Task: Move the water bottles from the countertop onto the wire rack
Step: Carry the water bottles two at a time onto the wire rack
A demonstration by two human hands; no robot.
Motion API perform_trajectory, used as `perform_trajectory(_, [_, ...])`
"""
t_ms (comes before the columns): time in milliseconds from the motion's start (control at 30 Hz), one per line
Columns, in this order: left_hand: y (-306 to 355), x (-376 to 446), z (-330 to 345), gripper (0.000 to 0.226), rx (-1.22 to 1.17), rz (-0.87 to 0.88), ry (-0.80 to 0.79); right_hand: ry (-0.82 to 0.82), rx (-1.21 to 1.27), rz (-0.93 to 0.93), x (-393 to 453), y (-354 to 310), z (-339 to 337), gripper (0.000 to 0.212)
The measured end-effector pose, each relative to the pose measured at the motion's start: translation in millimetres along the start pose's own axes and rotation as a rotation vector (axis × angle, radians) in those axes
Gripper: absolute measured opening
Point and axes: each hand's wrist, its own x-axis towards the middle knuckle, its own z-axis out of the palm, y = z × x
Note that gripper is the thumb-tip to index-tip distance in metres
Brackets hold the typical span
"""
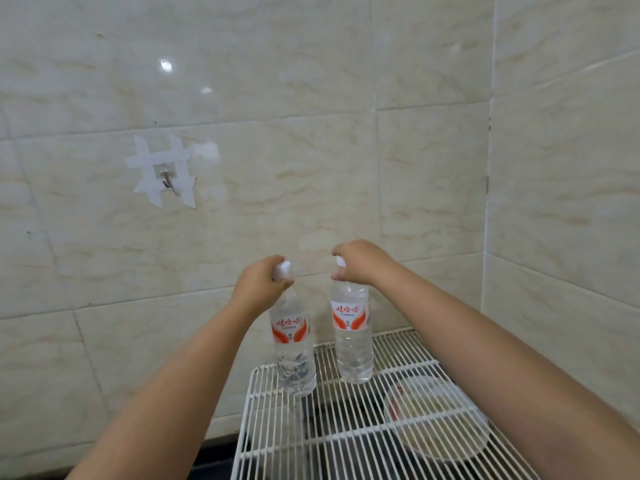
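1. Overhead, so to speak, the biggest thing we face is the tiled wall (311, 98), pale and marbled, meeting a second wall at a corner on the right.
2. Next in size is the rack (277, 427), white wire, standing against that corner; under its wires we make out a round clear dish (438, 419) with something red in it, too blurred to name.
3. Our left hand (265, 278) curls round the cap and neck of the left bottle (294, 344); its base sits at the rack's near left corner, tilted a little, and we cannot tell whether it rests on the wires or hangs just above them.
4. Our right hand (360, 261) pinches the cap of the right bottle (351, 337), which stands upright, its base on the wires further back.
5. We judge the task near its end: both bottles are at the rack, neither is let go, and no countertop shows, so we cannot say whether more bottles wait.
6. Each bottle carries a red and white label with red Chinese characters; the small print below is unreadable.
7. Smallest, a metal hook (168, 180) is fixed to the wall under crossed strips of white tape.
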Motion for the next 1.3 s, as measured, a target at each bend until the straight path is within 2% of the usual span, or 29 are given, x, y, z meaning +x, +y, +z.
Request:
perform_trajectory(167, [7.2, 0.7, 11.9, 0.05, -0.015, -0.006, 0.085, 0.089, 0.124, 0.026, 3.0, 0.1, 6.9, 0.042])
perform_trajectory(300, [11.7, 13.3, 15.7, 0.05, -0.021, 0.012, 0.108, 0.083, 0.213, -0.003, 11.2, 3.2, 12.3, 0.042])
perform_trajectory(467, [11.5, 24.0, 28.3, 0.051, -0.01, 0.039, 0.048, 0.09, 0.273, -0.053, 20.6, 8.0, 18.4, 0.045])
perform_trajectory(800, [3.5, 37.9, 35.5, 0.052, -0.041, -0.02, 0.09, 0.106, 0.347, -0.099, 31.0, 12.1, 30.1, 0.042])
perform_trajectory(933, [1.9, 42.1, 37.3, 0.055, -0.03, -0.012, 0.053, 0.09, 0.343, -0.086, 35.5, 16.5, 33.1, 0.044])
perform_trajectory(1200, [4.5, 36.7, 27.2, 0.064, 0.052, 0.017, -0.138, -0.002, 0.335, -0.012, 24.3, 6.3, 29.7, 0.059])
perform_trajectory(1300, [8.2, 27.7, 20.3, 0.069, 0.126, 0.029, -0.146, 0.07, 0.255, 0.029, 13.1, -1.1, 25.9, 0.057])
